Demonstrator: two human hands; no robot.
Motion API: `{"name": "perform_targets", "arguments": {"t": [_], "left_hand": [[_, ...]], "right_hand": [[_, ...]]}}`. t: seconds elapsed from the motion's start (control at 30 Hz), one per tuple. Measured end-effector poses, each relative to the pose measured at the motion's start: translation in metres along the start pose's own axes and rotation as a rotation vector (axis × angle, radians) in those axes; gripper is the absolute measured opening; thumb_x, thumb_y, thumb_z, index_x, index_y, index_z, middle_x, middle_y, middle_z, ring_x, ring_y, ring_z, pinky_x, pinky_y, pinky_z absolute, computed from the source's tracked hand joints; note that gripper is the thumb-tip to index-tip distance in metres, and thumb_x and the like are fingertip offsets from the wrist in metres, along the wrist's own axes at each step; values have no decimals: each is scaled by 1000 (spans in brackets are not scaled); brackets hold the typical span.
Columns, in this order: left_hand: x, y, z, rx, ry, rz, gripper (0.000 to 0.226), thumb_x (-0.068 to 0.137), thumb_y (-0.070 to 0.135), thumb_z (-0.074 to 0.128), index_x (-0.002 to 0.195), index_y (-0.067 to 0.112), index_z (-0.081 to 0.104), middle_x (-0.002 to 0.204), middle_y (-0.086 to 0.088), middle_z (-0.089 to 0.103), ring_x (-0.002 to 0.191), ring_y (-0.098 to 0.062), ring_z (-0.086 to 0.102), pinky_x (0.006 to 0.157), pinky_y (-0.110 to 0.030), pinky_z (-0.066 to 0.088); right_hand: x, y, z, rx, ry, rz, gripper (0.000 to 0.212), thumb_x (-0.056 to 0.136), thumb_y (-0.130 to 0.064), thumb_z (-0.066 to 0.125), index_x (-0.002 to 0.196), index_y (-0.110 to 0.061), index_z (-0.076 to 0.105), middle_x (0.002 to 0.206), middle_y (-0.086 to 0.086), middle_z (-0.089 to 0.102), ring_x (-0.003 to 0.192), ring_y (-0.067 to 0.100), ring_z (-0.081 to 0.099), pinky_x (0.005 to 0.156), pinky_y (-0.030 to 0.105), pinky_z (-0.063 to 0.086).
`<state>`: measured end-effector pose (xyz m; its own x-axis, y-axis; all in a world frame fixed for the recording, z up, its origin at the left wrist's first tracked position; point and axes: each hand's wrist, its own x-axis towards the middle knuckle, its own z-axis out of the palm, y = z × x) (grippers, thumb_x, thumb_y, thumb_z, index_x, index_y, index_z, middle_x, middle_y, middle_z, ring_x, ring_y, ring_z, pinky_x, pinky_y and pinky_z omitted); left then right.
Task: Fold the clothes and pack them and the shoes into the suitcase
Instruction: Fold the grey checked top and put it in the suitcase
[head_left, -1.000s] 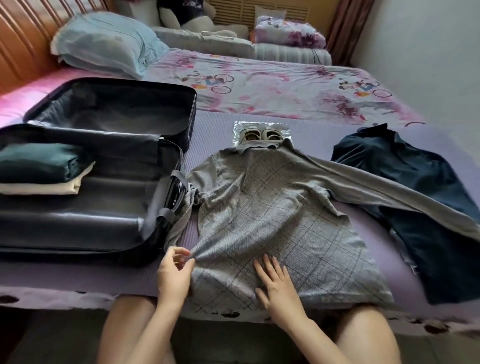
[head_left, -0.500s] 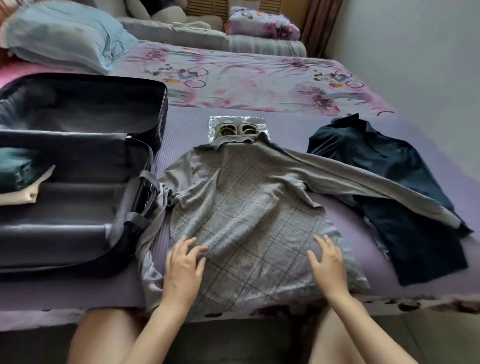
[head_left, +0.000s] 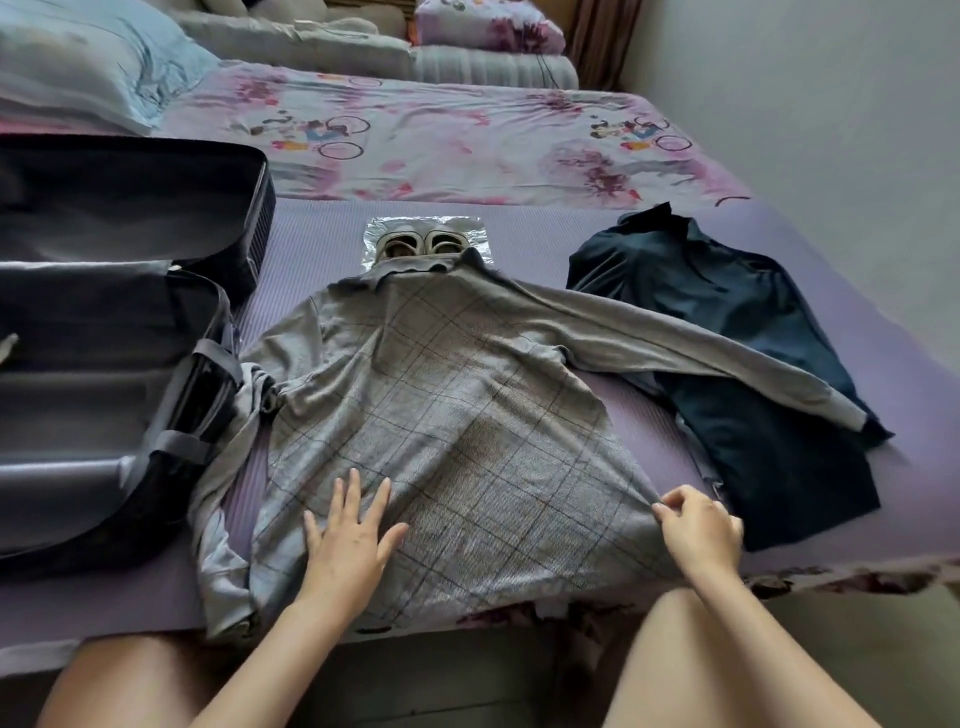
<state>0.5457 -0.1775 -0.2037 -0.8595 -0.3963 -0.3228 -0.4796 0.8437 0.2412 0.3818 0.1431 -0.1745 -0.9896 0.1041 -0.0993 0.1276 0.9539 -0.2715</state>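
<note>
A: What is at the left of the frame?

B: The black suitcase lies open on the purple mat, filling the left edge. Its lid stands up in the upper left, and its grey straps hang over the near rim. What is packed inside, I cannot tell from here.

A: And in the middle?

B: The grey checked sweater is spread flat in the centre of the frame. One sleeve touches the suitcase rim and runs down toward the lower left. Above the collar, in the upper centre, the shoes sit side by side on a shiny plastic sheet; the collar covers their near ends.

A: How are the hands?

B: The left hand lies flat on the lower part of the sweater, fingers spread wide, holding nothing. The right hand is in the lower right, with fingers closed in a pinch on the sweater's hem corner.

A: And further right?

B: The dark blue shirt lies on the mat at the right. The sweater's other sleeve stretches across it, and the cuff rests on its right edge.
</note>
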Motion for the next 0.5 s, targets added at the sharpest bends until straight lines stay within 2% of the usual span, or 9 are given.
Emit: {"name": "perform_targets", "arguments": {"t": [0.13,0.2,0.27,0.37,0.43,0.5], "left_hand": [[5,11,0,7,-17,-20,67,95,57,21,149,30,-7,155,-8,-23,142,-24,-24,112,-57,-6],[4,16,3,13,4,-28,68,95,57,21,149,28,-9,155,-10,-23,142,-26,-24,112,-57,-7],[3,20,5,-29,106,1,67,95,53,25,151,26,0,156,-11,-17,142,-23,-21,114,-54,-7],[7,19,-1,-77,254,75,62,96,46,34,150,26,10,158,-7,-9,142,-19,-21,113,-51,-9],[17,13,-8,-53,245,51,65,96,48,32,150,26,2,157,-5,-15,141,-20,-23,112,-51,-10],[28,1,-12,-32,187,-15,68,96,53,26,148,27,-9,155,-4,-22,140,-20,-26,113,-52,-9]], "right_hand": [[1,29,-22,-209,-22,-37,7,89,-31,61,88,-24,61,102,3,67,107,25,50,94,34,28],[3,35,-21,-171,-16,-60,11,86,-29,65,93,-21,64,105,6,66,106,28,51,93,36,32],[6,32,-15,-85,11,-101,25,84,-27,68,105,-15,64,111,9,63,107,31,49,91,39,35],[5,3,-9,67,45,-281,39,87,-26,66,123,-12,59,126,10,58,118,29,43,101,37,33],[-1,-26,-1,109,-27,-441,51,93,-33,58,139,-16,45,146,4,41,136,23,31,113,33,22],[-7,-55,11,68,-146,-581,60,97,-44,44,150,-27,22,157,-7,11,146,15,7,119,33,5]]}}
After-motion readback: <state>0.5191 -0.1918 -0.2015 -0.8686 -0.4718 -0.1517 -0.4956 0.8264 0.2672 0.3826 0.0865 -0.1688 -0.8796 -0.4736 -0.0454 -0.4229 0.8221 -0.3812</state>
